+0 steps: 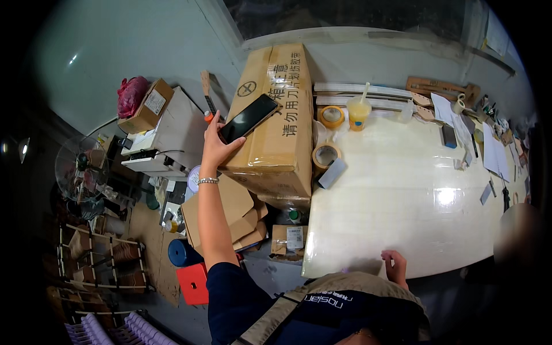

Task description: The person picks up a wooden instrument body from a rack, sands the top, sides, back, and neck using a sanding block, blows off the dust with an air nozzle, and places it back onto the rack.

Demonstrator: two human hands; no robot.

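My left hand (217, 145), arm stretched out and a beaded bracelet on its wrist, grips the near end of a black smartphone (249, 118) between thumb and fingers. The phone's dark screen faces up over the top of a large taped cardboard box (261, 150); whether it touches the box I cannot tell. My right hand (394, 267) is at the front edge of the white table (397, 213), its fingers loosely curled and apart, with nothing seen in them.
Beside the box are tape rolls (327, 156), a grey block (332, 173) and a drink cup (358, 112). Papers (495, 150) and tools lie at the table's right end. Flattened cardboard (221, 210), a red stool (194, 284) and a fan (82, 164) are at left.
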